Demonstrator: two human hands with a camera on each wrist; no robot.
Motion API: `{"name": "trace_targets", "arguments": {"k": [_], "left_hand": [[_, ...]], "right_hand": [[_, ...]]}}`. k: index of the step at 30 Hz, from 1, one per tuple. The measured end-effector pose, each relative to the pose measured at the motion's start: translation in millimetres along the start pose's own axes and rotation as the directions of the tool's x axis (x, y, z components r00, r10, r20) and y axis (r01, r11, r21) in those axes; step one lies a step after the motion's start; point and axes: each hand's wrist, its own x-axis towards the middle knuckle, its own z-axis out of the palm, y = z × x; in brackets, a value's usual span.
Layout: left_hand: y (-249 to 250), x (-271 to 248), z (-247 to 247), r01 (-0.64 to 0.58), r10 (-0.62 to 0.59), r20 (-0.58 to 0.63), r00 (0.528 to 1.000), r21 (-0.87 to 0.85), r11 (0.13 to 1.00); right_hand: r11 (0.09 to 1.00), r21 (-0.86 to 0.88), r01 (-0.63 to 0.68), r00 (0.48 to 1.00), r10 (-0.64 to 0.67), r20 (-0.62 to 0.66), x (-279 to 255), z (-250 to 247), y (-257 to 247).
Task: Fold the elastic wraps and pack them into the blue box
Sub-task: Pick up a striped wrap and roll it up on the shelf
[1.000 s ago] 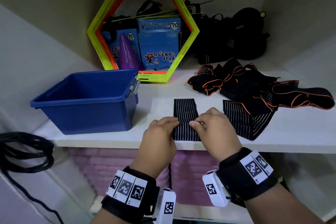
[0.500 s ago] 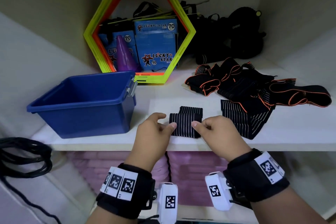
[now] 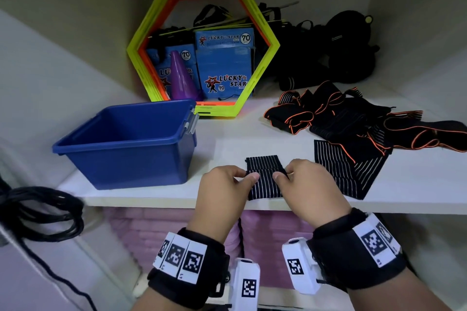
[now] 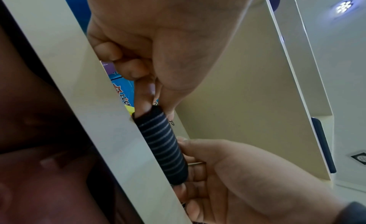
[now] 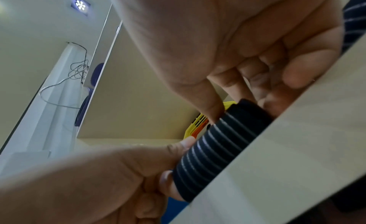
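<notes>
A black elastic wrap with thin white stripes (image 3: 264,179) lies folded at the shelf's front edge. My left hand (image 3: 249,175) pinches its left side between thumb and fingers, and my right hand (image 3: 281,174) pinches its right side. The left wrist view shows the wrap (image 4: 162,146) as a thick fold against the shelf edge, and it looks the same in the right wrist view (image 5: 215,150). The blue box (image 3: 121,156) stands open to the left and nothing shows inside it. A second striped wrap (image 3: 348,174) lies flat to the right.
A tangle of black wraps with orange edging (image 3: 353,124) covers the right of the white shelf (image 3: 417,184). A yellow-green hexagon frame (image 3: 262,68), blue cartons and a purple cone (image 3: 180,78) stand at the back. Black cables (image 3: 38,212) hang at the lower left.
The long flat wrap has been folded over on itself into a short thick bundle. Both hands now pinch its sides where the fold meets.
</notes>
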Motion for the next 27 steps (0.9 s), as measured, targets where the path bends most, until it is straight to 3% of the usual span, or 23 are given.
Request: {"name": "trace_targets", "arguments": {"k": [6, 10, 16, 19, 21, 27], "left_hand": [[4.3, -4.1, 2.2, -0.058, 0.061, -0.020, 0.998, 0.138, 0.989], [2.4, -5.2, 4.7, -0.056, 0.067, -0.051, 0.996, 0.185, 0.981], [6.1, -7.3, 2.7, -0.031, 0.034, -0.022, 0.999, 0.140, 0.990], [5.2, -10.5, 4.2, -0.033, 0.036, -0.018, 0.999, 0.122, 0.992], [4.8, -13.8, 3.5, -0.027, 0.028, -0.012, 1.000, 0.110, 0.994], [3.6, -23.1, -0.1, -0.008, 0.008, -0.002, 1.000, 0.054, 0.999]], "right_hand": [[0.997, 0.047, -0.065, 0.994, 0.060, 0.095, -2.2, -8.0, -4.2], [0.947, 0.272, -0.168, 0.978, 0.126, 0.164, -0.3, -12.5, -6.5], [0.616, 0.704, -0.355, 0.934, 0.271, 0.234, 1.3, -9.2, -1.5], [0.403, 0.832, -0.381, 0.913, 0.303, 0.272, 1.8, -6.6, -1.8], [0.332, 0.862, -0.383, 0.911, 0.289, 0.294, 2.1, -9.2, -3.7], [0.397, 0.866, -0.304, 0.950, 0.188, 0.247, 1.3, -7.9, -7.1]]}}
